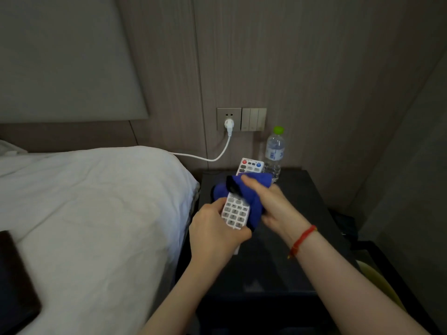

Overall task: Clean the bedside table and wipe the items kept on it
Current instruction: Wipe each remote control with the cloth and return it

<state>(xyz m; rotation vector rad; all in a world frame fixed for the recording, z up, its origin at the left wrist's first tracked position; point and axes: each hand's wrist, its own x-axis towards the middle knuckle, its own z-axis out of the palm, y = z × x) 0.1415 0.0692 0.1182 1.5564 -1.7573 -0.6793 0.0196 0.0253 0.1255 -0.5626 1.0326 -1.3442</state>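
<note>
Head view, looking down, close over bedside table [314, 213]

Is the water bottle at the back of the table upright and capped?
Upright and capped: the bottle stands on the table beside a remote, green cap on top.

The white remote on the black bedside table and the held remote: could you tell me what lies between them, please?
In the head view, the blue cloth, gripped by the right hand, lies between them.
</note>
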